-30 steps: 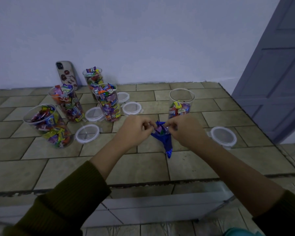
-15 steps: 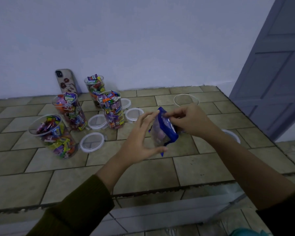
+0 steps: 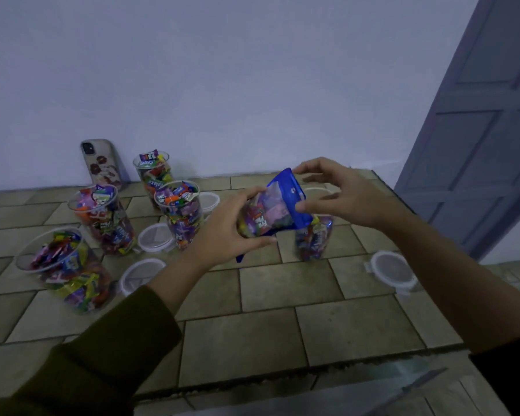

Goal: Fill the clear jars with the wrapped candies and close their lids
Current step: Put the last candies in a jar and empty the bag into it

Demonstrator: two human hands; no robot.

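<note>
Over on the left, four clear plastic jars [image 3: 102, 217] crammed with colourful wrapped candies [image 3: 176, 196] stood lidless on the tiled counter [image 3: 282, 310]. A phone in a patterned case [image 3: 102, 163] leaned on the wall behind them, and three round clear lids [image 3: 155, 237] lay flat among them. Mid-scene, the left hand [image 3: 225, 226] gripped the lower end of a blue candy bag with a see-through front [image 3: 275, 211], tilted in the air. The right hand [image 3: 339, 193] pinched its blue top edge between thumb and fingers. Just behind the bag sat a partly filled fifth clear jar [image 3: 314, 238]. Further right lay one more round lid [image 3: 391, 271], near a grey door [image 3: 478, 130].
</note>
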